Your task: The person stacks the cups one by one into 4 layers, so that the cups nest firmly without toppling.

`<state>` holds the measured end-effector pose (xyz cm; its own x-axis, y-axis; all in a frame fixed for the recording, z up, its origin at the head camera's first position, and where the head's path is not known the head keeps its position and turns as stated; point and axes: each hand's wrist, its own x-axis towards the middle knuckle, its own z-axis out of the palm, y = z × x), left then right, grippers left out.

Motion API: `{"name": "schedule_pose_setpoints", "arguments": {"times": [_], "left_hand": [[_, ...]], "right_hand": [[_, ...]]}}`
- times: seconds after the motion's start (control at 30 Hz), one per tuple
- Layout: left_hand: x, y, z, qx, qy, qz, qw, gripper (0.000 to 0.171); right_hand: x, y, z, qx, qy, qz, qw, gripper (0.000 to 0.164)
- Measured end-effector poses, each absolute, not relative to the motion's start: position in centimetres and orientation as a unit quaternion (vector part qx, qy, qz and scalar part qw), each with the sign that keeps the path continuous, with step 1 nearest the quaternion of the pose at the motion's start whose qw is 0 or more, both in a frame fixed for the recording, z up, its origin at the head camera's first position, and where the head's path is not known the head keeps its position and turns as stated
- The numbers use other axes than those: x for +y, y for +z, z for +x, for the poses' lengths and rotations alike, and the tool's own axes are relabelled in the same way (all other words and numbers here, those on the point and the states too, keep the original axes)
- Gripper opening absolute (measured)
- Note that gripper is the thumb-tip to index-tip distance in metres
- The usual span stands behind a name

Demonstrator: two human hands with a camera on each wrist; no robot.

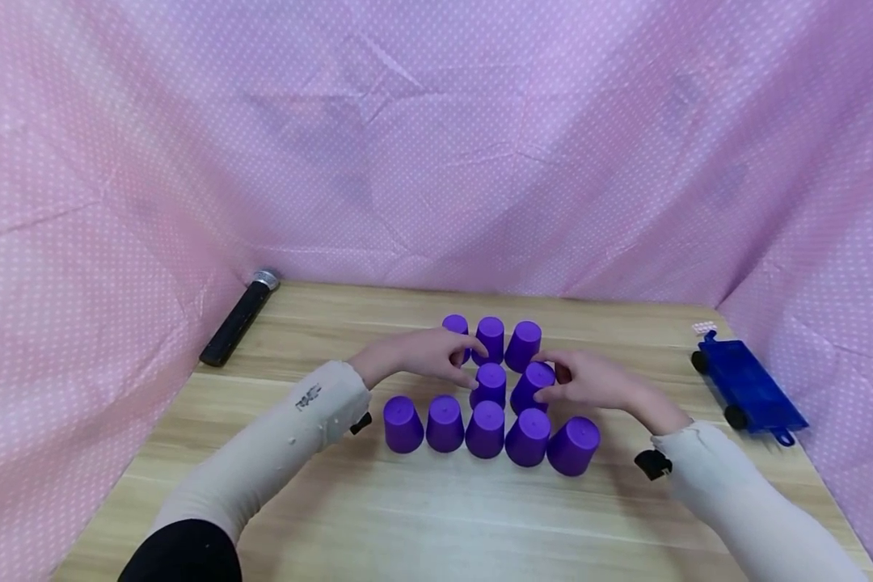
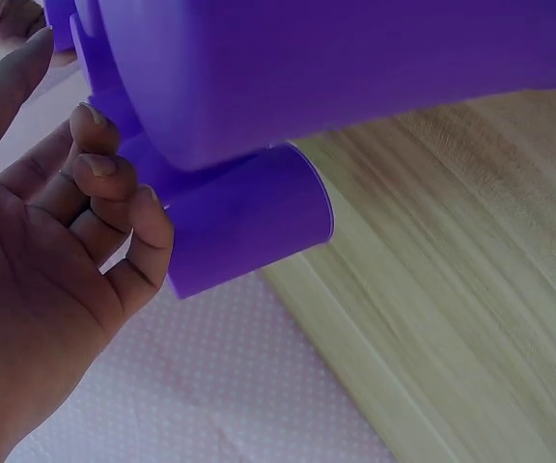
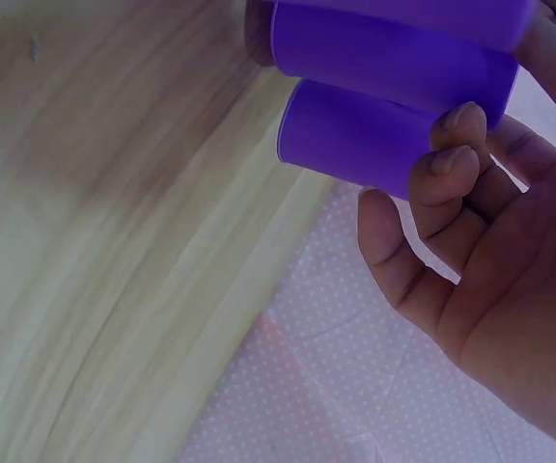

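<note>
Upside-down purple cups stand in three rows in the head view. My left hand [image 1: 436, 354] reaches in from the left, thumb at the left edge of the left middle-row cup [image 1: 491, 381]. A gap shows between its thumb and index finger, and the other fingers bend loosely in the left wrist view. My right hand [image 1: 589, 380] holds the right middle-row cup [image 1: 529, 388] at its right side, thumb in front and index finger behind. Beyond both hands is a back row of three cups, including a right one [image 1: 523, 346]; the left one is partly hidden.
Nearer to me is a front row of several purple cups [image 1: 485, 430]. A black microphone [image 1: 240, 319] lies at the back left of the wooden table [image 1: 407, 517]. On the right sits a blue toy cart [image 1: 749, 384] with black wheels. Pink dotted cloth [image 1: 480, 162] surrounds the table.
</note>
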<state>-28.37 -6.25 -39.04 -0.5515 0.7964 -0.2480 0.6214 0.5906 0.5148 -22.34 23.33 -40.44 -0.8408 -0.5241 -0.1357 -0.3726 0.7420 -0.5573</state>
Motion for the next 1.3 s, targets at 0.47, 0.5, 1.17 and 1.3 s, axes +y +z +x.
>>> {"name": "schedule_pose_setpoints", "arguments": {"times": [0.47, 0.5, 1.17, 1.3], "left_hand": [[-5.5, -39.3, -28.1, 0.874, 0.143, 0.402, 0.232, 0.061], [-5.4, -39.3, -28.1, 0.875, 0.143, 0.400, 0.233, 0.061], [-5.0, -39.5, -27.9, 0.868, 0.159, 0.395, 0.255, 0.065], [-4.9, -39.7, -27.9, 0.870, 0.156, 0.392, 0.254, 0.064]], "right_hand": [[26.0, -39.9, -23.4, 0.937, -0.253, -0.210, 0.117, 0.053], [26.2, -39.9, -23.5, 0.938, -0.251, -0.205, 0.118, 0.051], [27.6, -40.4, -25.8, 0.945, -0.256, -0.169, 0.116, 0.061], [27.6, -40.3, -26.0, 0.948, -0.248, -0.162, 0.116, 0.061]]}}
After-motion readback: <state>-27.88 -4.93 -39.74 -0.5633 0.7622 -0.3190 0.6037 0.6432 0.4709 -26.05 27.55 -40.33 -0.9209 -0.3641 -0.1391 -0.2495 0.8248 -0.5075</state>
